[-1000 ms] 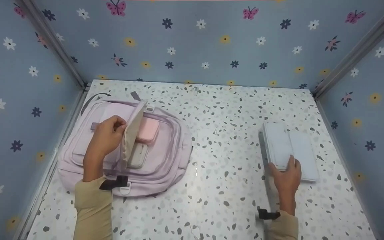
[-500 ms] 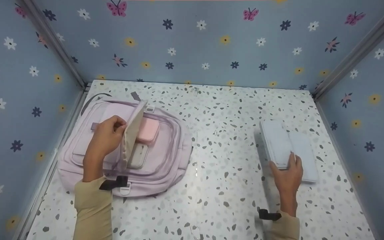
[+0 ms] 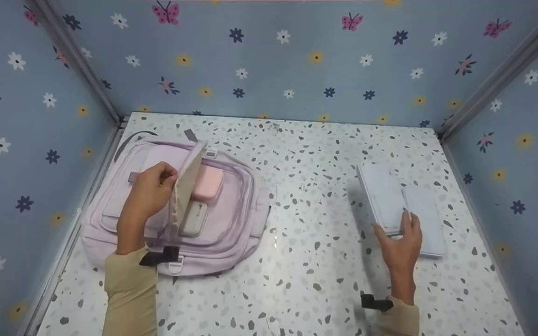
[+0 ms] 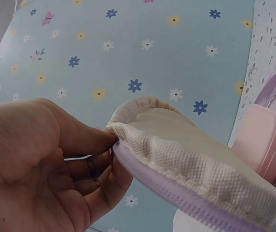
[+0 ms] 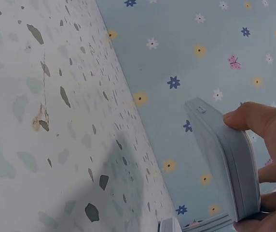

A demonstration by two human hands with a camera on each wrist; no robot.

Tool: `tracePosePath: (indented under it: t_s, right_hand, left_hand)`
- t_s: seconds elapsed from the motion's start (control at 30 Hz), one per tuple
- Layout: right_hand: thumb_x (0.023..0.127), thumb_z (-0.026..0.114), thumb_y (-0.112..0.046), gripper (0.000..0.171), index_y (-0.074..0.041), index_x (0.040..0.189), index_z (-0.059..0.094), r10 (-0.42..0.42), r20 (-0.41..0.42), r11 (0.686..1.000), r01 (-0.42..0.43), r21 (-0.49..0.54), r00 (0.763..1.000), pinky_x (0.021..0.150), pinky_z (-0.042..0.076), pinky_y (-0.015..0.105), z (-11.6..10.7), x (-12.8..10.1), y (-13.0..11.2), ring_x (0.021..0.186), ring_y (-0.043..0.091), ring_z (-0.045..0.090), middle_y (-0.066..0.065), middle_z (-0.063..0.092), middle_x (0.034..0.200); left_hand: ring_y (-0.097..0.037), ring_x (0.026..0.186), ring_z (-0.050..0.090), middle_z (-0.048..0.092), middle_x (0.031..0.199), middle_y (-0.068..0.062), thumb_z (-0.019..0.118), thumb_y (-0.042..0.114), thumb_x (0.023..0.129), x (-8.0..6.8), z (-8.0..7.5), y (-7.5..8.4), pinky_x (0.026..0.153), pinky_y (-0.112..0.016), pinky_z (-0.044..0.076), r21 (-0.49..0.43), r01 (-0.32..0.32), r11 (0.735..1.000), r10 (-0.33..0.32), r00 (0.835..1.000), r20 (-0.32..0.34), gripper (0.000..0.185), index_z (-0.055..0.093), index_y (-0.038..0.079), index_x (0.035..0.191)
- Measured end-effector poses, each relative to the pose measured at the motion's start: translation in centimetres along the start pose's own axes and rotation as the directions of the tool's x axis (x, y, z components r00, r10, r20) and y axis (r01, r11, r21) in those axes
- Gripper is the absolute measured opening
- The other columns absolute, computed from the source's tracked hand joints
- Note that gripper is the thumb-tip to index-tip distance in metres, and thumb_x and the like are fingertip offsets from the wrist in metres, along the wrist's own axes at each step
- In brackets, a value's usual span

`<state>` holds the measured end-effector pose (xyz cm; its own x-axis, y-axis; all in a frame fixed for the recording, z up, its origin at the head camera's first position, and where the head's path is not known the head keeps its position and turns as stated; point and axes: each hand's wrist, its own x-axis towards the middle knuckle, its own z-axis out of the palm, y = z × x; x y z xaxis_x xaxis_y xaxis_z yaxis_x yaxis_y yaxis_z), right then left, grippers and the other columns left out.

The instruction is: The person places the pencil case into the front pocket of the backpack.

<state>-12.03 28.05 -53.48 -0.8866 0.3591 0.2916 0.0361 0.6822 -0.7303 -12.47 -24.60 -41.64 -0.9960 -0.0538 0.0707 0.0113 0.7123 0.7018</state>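
A lilac backpack (image 3: pixel 238 219) lies on the left with its front compartment unzipped. My left hand (image 3: pixel 152 191) pinches the zippered edge of its flap (image 4: pixel 176 140) between thumb and fingers, holding it up so the beige lining shows. Inside the compartment are a pink rounded case (image 3: pixel 209 182) and a small off-white case (image 3: pixel 195 219). On the right, my right hand (image 3: pixel 401 242) grips a pale, flat rectangular case (image 5: pixel 229 154) by its near end, thumb on one side and fingers on the other. A shadow beside it falls on the table.
A second pale flat rectangular item (image 3: pixel 428 221) lies right beside and partly behind the held case. The speckled white table (image 3: pixel 306 210) is enclosed by flowered blue panels (image 3: pixel 273 60) at the back and both sides. Speckled tabletop stretches between backpack and right hand.
My right hand has shifted the pale case slightly left and away from me, and its shadow has widened. The left hand and the flap stay where they were.
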Motion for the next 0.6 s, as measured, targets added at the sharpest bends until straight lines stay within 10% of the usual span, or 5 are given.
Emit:
tracePosePath:
  t_s: [0.6]
  right_hand:
    - [0.072,0.081,-0.012,0.077,0.004,0.138,0.045,-0.111,0.012,0.987,0.109,0.114,0.994,0.108,0.031,0.053,0.9,-0.4,-2.0,0.133,0.039,0.038,0.023,0.041,0.141]
  left_hand:
    - [-0.028,0.083,0.055,0.06,0.093,-0.018,0.047,0.006,0.098,0.1,0.1,0.0,0.074,-0.037,0.041,-0.01,0.004,1.0,-0.004,1.0,0.002,0.017,0.058,-0.004,0.104]
